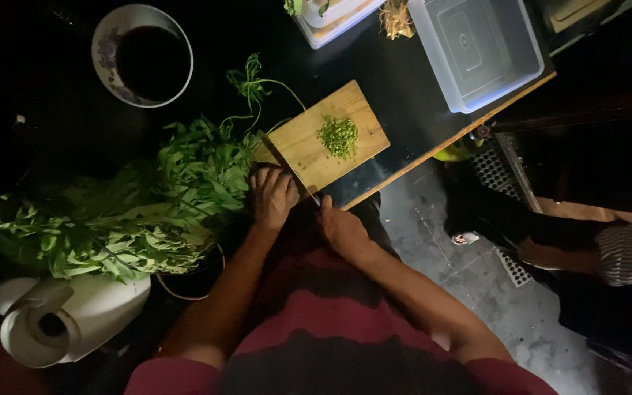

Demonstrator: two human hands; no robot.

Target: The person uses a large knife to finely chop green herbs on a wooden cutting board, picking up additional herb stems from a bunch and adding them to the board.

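The left hand [272, 196] lies curled, knuckles up, pressing down on a bunch of greens [184, 183] at the near corner of the board [309, 146]. The right hand [339, 225] sits just beside it, closed around a knife [314, 197] whose blade is mostly hidden between the two hands.

The greens spread well out to the left of the left hand in a loose, leafy heap. They look light, soft and limp, with thin bendable stalks; they would be best gathered into a tight bundle and pinned near the cut end, fingertips tucked back.

A small chopped pile [339, 136] rests on the board just beyond the hands. Farther off on the dark surface [404, 95] stand a bowl [140, 55] beyond the left hand and a clear tub [477, 47] beyond the right.
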